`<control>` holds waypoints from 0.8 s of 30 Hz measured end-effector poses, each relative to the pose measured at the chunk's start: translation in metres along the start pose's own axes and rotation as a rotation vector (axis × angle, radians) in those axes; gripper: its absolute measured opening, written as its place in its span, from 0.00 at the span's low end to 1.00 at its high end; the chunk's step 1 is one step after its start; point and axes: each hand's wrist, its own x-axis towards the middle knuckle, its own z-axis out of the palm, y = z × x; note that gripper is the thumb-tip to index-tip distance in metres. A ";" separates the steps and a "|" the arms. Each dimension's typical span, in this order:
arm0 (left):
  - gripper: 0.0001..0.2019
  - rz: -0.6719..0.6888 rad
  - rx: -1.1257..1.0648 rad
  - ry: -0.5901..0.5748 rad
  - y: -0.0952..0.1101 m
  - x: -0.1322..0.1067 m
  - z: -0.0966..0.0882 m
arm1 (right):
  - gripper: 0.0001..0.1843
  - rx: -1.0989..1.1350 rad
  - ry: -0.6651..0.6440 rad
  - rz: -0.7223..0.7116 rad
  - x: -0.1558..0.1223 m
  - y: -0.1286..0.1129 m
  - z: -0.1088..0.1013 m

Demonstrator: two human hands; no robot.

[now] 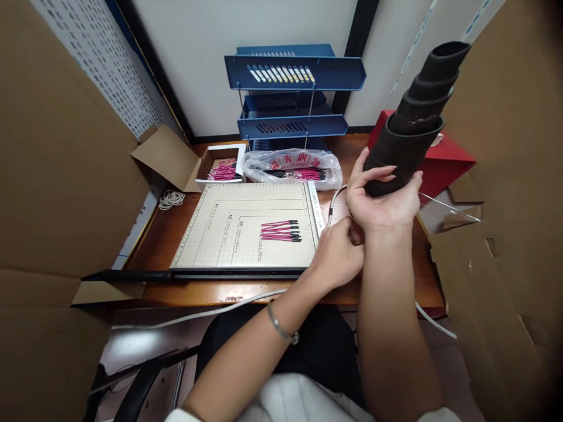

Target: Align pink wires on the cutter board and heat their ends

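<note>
My right hand [384, 202] is raised at the right, fingers wrapped round the lower end of a stepped black tube [407, 140]. The tube tilts up to the right, with narrower sections emerging from the wider one. Just below, my left hand [338, 253] is curled closed beside my right wrist; whatever its fingers hold, if anything, is hidden. A thin grey cable [332, 205] runs behind both hands. To the left, several thin pink sticks with black ends [281, 230] lie on the cream board of a paper cutter [237, 223].
Behind the cutter are a small open carton [204, 170] of pink pieces and a clear plastic bag [290, 158]. A blue tray rack [292, 126] stands at the back, a red box [448, 155] at the right. Coiled white cord [171, 200] lies left. Cardboard flanks both sides.
</note>
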 end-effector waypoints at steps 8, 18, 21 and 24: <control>0.25 0.039 0.476 0.168 -0.013 -0.051 -0.103 | 0.36 0.064 0.077 -0.001 0.033 -0.018 0.000; 0.15 0.131 0.893 -0.124 -0.026 -0.013 -0.161 | 0.29 0.451 0.092 0.182 0.036 -0.027 -0.014; 0.07 0.111 0.937 -0.162 -0.023 -0.012 -0.155 | 0.29 0.268 0.023 0.125 0.034 -0.026 -0.017; 0.06 0.035 0.958 -0.107 -0.020 -0.016 -0.142 | 0.31 -0.015 -0.001 0.038 0.027 -0.019 -0.024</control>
